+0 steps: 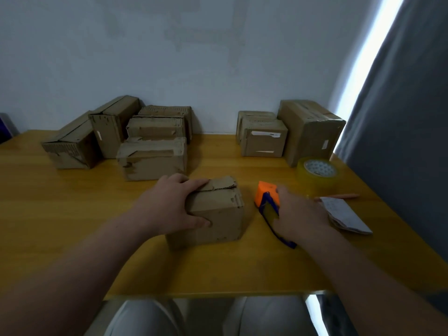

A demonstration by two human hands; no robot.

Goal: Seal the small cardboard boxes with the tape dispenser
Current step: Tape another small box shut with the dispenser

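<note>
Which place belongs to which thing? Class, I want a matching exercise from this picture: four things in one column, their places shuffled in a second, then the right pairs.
Things
1. small cardboard box
2. tape dispenser
3. roll of tape
4. folded paper

Places
A. gripped by the right hand
B. lying just in front of the orange pencil
C. held by the left hand, fingers on top
D. standing in front of the large box at the back right

Pairs: 1-C, 2-A, 3-D, 4-B
</note>
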